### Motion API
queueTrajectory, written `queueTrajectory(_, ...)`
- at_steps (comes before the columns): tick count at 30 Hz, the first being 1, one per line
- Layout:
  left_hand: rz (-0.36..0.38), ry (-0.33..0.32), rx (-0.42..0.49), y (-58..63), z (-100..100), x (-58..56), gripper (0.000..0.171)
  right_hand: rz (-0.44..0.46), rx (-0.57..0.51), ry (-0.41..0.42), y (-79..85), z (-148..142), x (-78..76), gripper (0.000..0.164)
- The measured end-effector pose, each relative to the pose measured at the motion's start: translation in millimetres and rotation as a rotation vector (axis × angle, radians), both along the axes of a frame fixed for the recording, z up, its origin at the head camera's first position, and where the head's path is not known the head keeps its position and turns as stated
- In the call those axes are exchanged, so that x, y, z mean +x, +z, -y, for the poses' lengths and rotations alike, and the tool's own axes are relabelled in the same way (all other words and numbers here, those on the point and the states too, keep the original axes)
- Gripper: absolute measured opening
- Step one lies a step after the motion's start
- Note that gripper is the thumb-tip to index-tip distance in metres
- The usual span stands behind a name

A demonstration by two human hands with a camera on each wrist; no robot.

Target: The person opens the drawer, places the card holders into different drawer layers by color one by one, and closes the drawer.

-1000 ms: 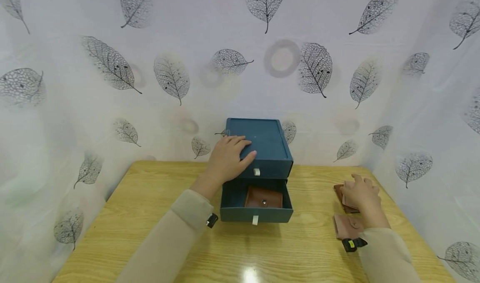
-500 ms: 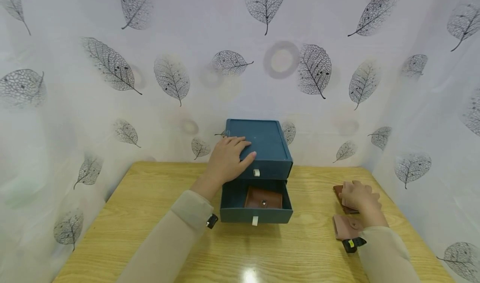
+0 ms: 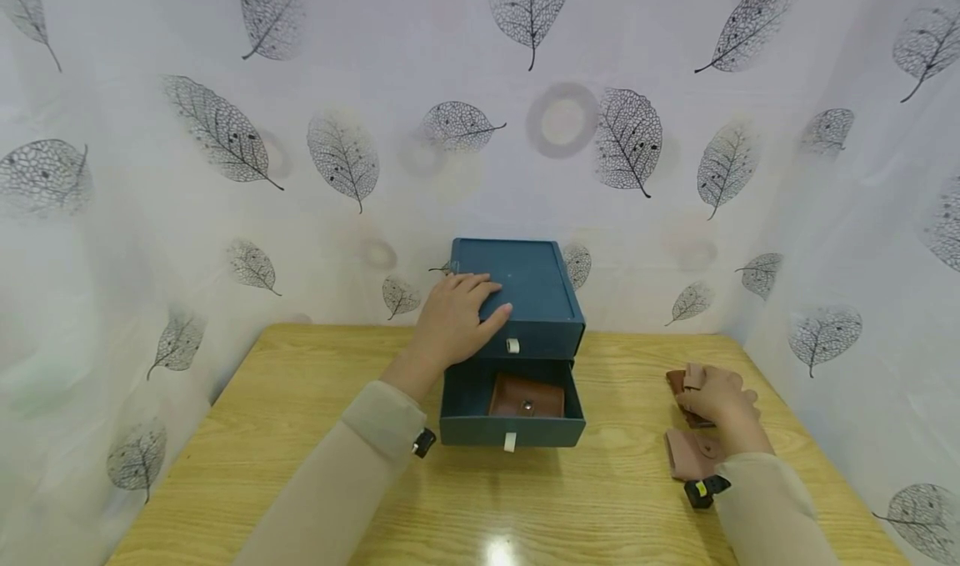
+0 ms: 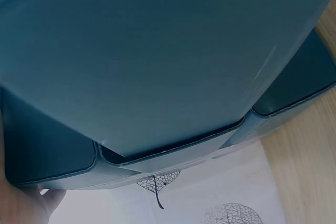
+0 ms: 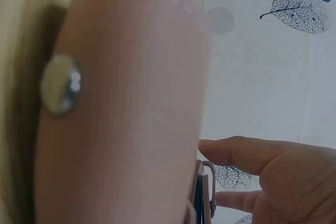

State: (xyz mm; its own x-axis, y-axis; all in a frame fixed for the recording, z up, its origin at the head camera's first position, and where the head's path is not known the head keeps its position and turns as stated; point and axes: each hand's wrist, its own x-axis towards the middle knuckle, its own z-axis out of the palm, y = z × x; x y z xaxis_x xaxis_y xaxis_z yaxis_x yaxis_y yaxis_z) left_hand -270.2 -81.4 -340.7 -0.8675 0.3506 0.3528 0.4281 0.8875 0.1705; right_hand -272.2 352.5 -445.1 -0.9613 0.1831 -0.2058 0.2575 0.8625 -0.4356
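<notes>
My left hand (image 3: 450,316) rests on the left side of a blue two-drawer box (image 3: 525,278), fingers spread over its top and thumb near the front edge. The lower drawer (image 3: 480,430) stands pulled out, with a brown snap wallet (image 3: 527,391) lying in it. At the right, my right hand (image 3: 723,399) grips a pink wallet (image 3: 694,374) that lies over a dark brown wallet (image 3: 676,380); the hand hides much of both. Nearer me is a second pink wallet (image 3: 686,456), partly under my wrist; its snap side (image 5: 126,108) fills the right wrist view.
The wooden table (image 3: 322,433) carries everything. A white leaf-print curtain (image 3: 420,66) hangs close behind the box and along both sides. White pull tabs (image 3: 510,441) stick out from the drawer fronts.
My right hand has turned and closed in on the upper pink wallet, its thumb now across it. My left hand and the drawer box stay as they were.
</notes>
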Motion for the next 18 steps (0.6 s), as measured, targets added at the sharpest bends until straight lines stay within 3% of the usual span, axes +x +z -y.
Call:
queueTrajectory(4,-0.007,-0.002,0.006,0.5,0.0,0.1,0.056,-0.008,-0.004,0.000,-0.1,1.2,1.1,0.069)
queueTrajectory(15,-0.008,0.000,0.007,-0.6,0.4,-0.7,0.056,-0.032,-0.007,0.001,1.3,2.6,3.4,0.036)
queueTrajectory(18,-0.006,0.000,0.010,-0.7,0.5,-0.4,0.056,-0.038,0.008,0.022,1.3,2.9,3.5,0.033)
